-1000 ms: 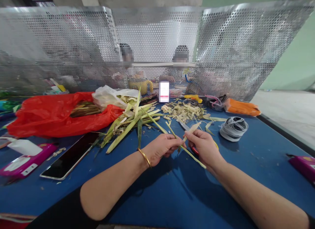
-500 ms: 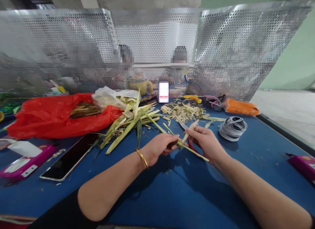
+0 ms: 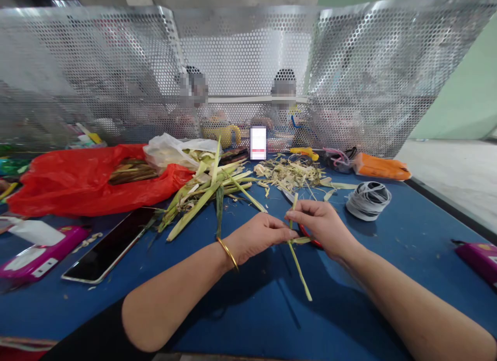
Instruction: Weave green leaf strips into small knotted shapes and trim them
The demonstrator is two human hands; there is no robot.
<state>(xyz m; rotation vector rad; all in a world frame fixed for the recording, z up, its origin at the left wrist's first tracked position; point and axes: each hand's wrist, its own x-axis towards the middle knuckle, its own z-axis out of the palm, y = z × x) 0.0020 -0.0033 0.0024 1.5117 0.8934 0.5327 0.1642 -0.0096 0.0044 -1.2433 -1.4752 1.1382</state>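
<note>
1 green stalk lies pinched between 2 hands.

Moderate, even light, source out of view, apparently overhead. Soft shadows on blue table below left hand and right hand; thin one from stalk. Glare streaks on perforated metal panel; standing phone blown out white. Behind panel hazy, two heads pixelated. Wide-angle stretch toward edges; purple device at right edge soft. Hands fairly sharp.
</note>
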